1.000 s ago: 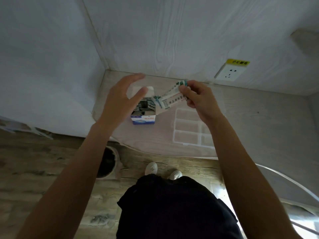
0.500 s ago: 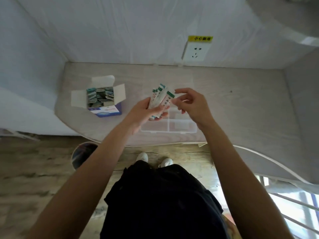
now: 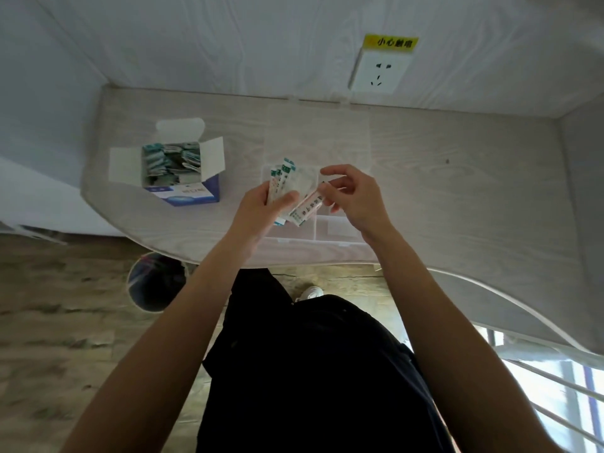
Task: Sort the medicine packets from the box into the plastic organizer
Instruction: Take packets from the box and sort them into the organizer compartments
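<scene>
At the centre of the frame, the left hand (image 3: 261, 204) curls its fingers (image 3: 283, 200) and thumb round a fanned bunch of medicine packets (image 3: 294, 188), clamped at their lower ends. The right hand (image 3: 354, 199) pinches one packet (image 3: 307, 209) at its upper end, thumb and forefinger together on it, the other fingers loosely bent. That packet is apparently being drawn from the bunch.

Both hands hover above the clear plastic organizer (image 3: 330, 227), which lies on the tabletop (image 3: 457, 191) near its front edge. The open box (image 3: 181, 173) sits at the left of the frame, well apart from the hands, with many more packets inside.

Likely trouble: the fan is held only at one end, so pulling one packet could drag its neighbours loose and scatter them over the tabletop or off the edge to the floor (image 3: 65, 322), near the bin (image 3: 155, 282) below. A packet could also land in the wrong compartment, since the clear dividers are hard to make out. None of the compartments visibly holds a packet, so the sorting seems barely begun.
</scene>
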`<state>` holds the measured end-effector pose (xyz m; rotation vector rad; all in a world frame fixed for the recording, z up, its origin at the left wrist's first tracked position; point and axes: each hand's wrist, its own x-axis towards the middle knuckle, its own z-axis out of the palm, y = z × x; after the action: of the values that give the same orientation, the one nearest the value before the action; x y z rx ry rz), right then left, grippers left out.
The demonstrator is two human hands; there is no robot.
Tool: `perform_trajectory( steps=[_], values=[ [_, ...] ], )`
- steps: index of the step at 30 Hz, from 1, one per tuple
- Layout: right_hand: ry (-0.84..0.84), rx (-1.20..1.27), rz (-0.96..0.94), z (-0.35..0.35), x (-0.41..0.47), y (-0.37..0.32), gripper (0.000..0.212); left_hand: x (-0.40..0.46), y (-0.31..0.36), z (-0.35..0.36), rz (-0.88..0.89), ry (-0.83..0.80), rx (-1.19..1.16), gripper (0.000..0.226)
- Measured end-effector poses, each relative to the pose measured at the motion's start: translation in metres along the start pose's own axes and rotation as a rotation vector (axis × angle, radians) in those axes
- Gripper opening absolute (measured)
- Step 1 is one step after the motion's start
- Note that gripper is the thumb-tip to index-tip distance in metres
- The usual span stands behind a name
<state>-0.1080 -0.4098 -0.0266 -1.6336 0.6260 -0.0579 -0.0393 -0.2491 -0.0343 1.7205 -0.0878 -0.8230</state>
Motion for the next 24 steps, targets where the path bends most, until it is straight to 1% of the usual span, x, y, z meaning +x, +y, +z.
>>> perform_trajectory(
  steps=[2, 5, 7, 11, 13, 16, 18, 21, 24],
  values=[
    [-0.016, -0.012, -0.003, -0.002, 0.003, 0.002, 0.025, 0.002, -0.007, -0.008, -0.007, 0.018, -0.014, 0.023],
    [-0.081, -0.041, 0.006, 0.000, 0.003, 0.002, 0.027, 0.003, -0.008, -0.014, -0.047, 0.027, -0.035, 0.019],
    [-0.080, -0.050, 0.021, 0.005, 0.005, 0.003, 0.024, 0.004, -0.010, -0.018, -0.055, 0.027, -0.031, 0.019],
    [0.065, -0.067, 0.053, 0.016, 0.015, 0.004, 0.010, -0.006, -0.021, -0.032, 0.023, 0.061, 0.005, 0.012],
    [0.112, -0.064, 0.058, 0.020, 0.020, 0.004, 0.006, -0.013, -0.030, -0.041, 0.025, 0.115, 0.029, 0.014],
    [0.177, -0.066, 0.052, 0.024, 0.026, 0.005, 0.008, -0.017, -0.038, -0.056, 0.015, 0.163, 0.071, 0.011],
    [0.237, -0.185, 0.018, 0.027, 0.030, 0.006, 0.006, -0.015, -0.038, -0.060, -0.001, 0.169, 0.059, 0.019],
    [0.298, -0.462, -0.027, 0.041, 0.035, 0.006, 0.007, -0.012, -0.036, -0.059, 0.005, 0.154, 0.066, 0.025],
    [0.241, -0.756, 0.020, 0.056, 0.041, 0.002, 0.012, -0.008, -0.035, -0.059, 0.000, 0.127, 0.078, 0.023]
  ],
)
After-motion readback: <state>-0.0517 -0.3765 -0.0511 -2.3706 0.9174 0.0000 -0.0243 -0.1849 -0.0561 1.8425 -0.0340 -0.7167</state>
